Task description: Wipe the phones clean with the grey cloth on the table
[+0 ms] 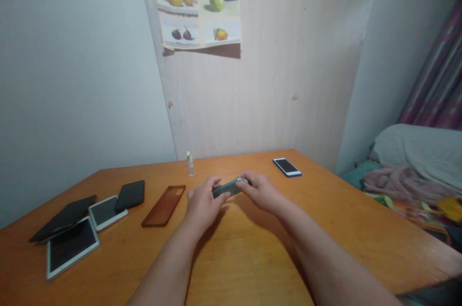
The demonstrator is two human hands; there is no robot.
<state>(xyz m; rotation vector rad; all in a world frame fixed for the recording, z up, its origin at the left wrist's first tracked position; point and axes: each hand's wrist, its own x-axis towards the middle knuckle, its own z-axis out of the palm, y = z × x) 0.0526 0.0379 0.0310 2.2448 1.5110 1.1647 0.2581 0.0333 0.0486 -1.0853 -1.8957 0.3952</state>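
Both my hands grip a dark greenish smartphone (228, 188), tilted just above the wooden table. My left hand (204, 202) is closed round its left end, thumb along the near side. My right hand (260, 190) closes on the other end, its thumb near a shiny spot that looks like the camera area. Fingers hide both ends of the phone. To the left of my left hand lies a brown see-through phone case (160, 210) with a cutout at its far corner. Behind my hands stands a small clear spray bottle (190, 165).
On the table (245, 262), a blue-edged phone (287, 167) lies at the far right. At left are a white tablet (73, 247), a smaller white tablet (106, 213), a black tablet-like thing (130, 194) and a dark folder-like case (65, 218). A bed with bedding (418, 166) is at right.
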